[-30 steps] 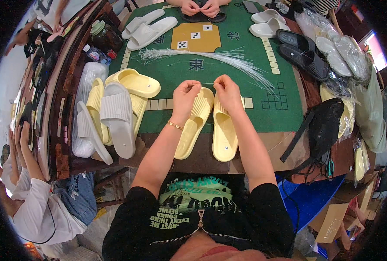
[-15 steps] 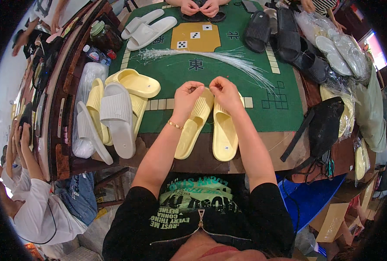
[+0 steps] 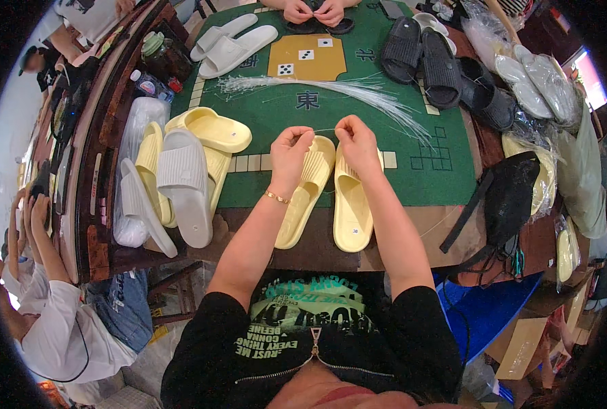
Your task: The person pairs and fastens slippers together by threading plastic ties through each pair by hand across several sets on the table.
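Observation:
A pair of yellow slide slippers lies before me, the left slipper and the right slipper side by side with toes pointing away. Above their toe ends, a thin clear plastic strand runs taut between my hands. My left hand pinches one end of it, thumb against the fingers. The other end is pinched in my right hand. Just beyond, a loose bundle of similar strands lies across the green mat.
Yellow and grey slippers are piled at left, beside a bottle and a jar. Black slippers, wrapped slippers and a black bag crowd the right. Across the table are another person's hands.
My hands have drawn slightly apart, and the strand now shows stretched between them. At the far right, a person's hand has left the black slippers, and one slipper there has shifted.

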`<state>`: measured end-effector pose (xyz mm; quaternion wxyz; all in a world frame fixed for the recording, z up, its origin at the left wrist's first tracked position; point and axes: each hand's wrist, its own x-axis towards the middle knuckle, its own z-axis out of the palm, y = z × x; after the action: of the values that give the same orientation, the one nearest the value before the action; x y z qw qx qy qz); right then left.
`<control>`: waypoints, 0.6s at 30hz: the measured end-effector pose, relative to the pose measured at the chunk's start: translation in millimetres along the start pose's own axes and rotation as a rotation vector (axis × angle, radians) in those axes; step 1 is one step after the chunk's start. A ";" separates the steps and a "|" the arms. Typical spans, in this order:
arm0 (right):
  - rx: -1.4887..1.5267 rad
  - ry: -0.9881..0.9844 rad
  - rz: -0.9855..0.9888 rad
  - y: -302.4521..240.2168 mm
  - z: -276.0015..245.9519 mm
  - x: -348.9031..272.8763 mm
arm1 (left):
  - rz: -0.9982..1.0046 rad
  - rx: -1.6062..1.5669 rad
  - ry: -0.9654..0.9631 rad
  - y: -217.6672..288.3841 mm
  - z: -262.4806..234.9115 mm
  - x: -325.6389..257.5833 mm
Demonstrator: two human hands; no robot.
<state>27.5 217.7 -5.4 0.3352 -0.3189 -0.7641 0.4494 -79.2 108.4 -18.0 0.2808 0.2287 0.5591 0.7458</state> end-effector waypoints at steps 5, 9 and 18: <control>0.135 0.026 0.063 5.6 -0.6 2.8 | -0.005 -0.070 0.039 1.8 -0.6 0.4; 0.153 0.012 0.065 6.7 -0.8 3.7 | -0.012 -0.072 0.041 2.1 -0.6 0.8; 0.507 0.127 0.220 15.8 -6.1 12.9 | 0.109 -0.254 0.210 17.8 -7.3 0.5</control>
<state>28.0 237.0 -14.5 0.4008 -0.3335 -0.5654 0.6391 -87.3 99.7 -2.8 0.2067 0.1424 0.4732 0.8445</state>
